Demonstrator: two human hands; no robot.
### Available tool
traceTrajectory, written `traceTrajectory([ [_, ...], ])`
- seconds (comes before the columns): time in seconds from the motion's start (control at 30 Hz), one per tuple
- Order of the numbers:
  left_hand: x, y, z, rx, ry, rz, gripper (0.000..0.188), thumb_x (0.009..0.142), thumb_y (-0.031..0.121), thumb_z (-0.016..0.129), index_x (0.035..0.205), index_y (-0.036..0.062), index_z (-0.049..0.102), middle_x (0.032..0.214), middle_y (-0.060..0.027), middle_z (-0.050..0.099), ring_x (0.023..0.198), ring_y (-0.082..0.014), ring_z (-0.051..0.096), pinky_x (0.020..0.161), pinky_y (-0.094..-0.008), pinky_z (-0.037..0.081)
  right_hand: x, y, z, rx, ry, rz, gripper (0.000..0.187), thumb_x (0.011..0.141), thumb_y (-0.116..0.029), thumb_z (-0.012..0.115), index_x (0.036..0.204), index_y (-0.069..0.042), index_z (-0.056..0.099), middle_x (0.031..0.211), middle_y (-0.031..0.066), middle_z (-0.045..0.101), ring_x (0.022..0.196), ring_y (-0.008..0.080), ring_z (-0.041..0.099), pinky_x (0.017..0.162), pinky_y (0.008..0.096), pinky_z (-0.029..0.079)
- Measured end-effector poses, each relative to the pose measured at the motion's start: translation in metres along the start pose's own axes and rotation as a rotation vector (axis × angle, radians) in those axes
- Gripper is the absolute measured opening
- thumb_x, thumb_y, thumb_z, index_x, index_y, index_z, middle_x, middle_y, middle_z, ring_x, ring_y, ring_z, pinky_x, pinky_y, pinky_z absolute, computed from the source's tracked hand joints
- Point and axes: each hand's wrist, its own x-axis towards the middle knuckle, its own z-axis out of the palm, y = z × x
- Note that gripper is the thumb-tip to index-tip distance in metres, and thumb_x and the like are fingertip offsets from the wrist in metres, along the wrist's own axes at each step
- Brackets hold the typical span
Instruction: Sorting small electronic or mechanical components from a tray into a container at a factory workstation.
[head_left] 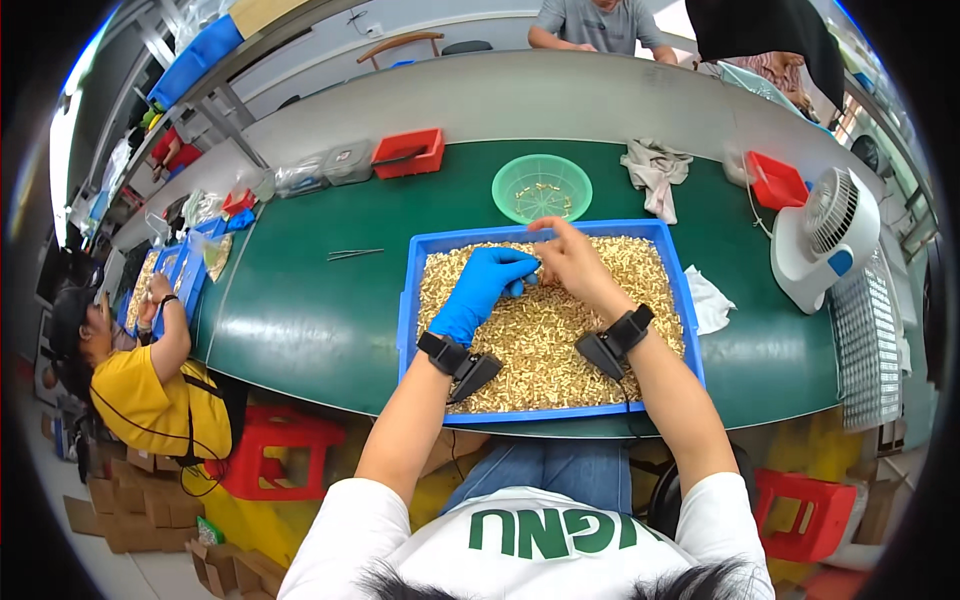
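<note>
A blue tray (560, 412) full of small brass-coloured metal pieces (535, 355) lies on the green table in front of me. Above its far half, my left hand (488, 285) wears a blue glove, its fingers pressed together. My bare right hand (575, 265) is close beside it, thumb and fingers bent toward the gloved fingertips, one finger raised. Whatever the two hands pinch is too small or hidden to name. Just past the tray stands a round green plastic basket (505, 192) with a few brass-coloured pieces in it. Black devices are strapped on both my wrists.
Metal tweezers (355, 254) lie left of the tray. Farther back stand a red bin (410, 150) and a clear-lidded box (347, 163). Rags (657, 172) and a white fan (835, 225) are at right. A co-worker in yellow (165, 400) sits at left; another person sits across.
</note>
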Motion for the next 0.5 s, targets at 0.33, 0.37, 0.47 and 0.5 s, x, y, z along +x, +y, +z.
traceTrajectory([
  [0.33,0.011,-0.012,-0.007,-0.356,0.053,-0.029,0.014,0.083,0.015,0.059,0.089,0.0028,0.062,0.073,-0.0033,0.062,0.054,-0.0042,0.051,0.046,-0.0162,0.035,0.004,-0.003,-0.009,0.012,-0.086,0.031,0.015,0.085,-0.013,0.056,0.094,-0.001,0.057,0.066,0.0007,0.055,0.056,0.0079,0.051,0.052,0.0222,0.044],
  [0.37,0.012,-0.012,-0.008,-0.367,0.028,-0.028,0.014,0.084,0.015,0.058,0.089,0.0028,0.061,0.073,-0.0031,0.062,0.054,-0.0039,0.05,0.045,-0.0159,0.034,0.003,-0.004,-0.007,-0.039,-0.066,0.0,0.014,0.084,-0.013,0.057,0.092,-0.001,0.058,0.067,0.0006,0.055,0.056,0.008,0.052,0.053,0.0221,0.045],
  [0.47,0.01,-0.01,-0.008,-0.39,-0.027,-0.03,0.014,0.085,0.015,0.057,0.091,0.0028,0.06,0.074,-0.0028,0.061,0.053,-0.0034,0.049,0.044,-0.0153,0.033,0.0,-0.004,-0.003,-0.14,-0.024,-0.056,0.014,0.084,-0.013,0.059,0.087,0.0,0.059,0.068,0.0006,0.056,0.057,0.0083,0.053,0.054,0.022,0.046],
  [0.5,0.009,-0.009,-0.009,-0.395,-0.041,-0.032,0.014,0.085,0.015,0.057,0.091,0.0027,0.06,0.073,-0.0025,0.061,0.053,-0.0033,0.048,0.043,-0.0151,0.032,-0.001,-0.004,-0.002,-0.095,-0.035,-0.047,0.014,0.083,-0.013,0.059,0.087,0.0,0.059,0.068,0.0006,0.056,0.057,0.0082,0.053,0.053,0.0219,0.045],
])
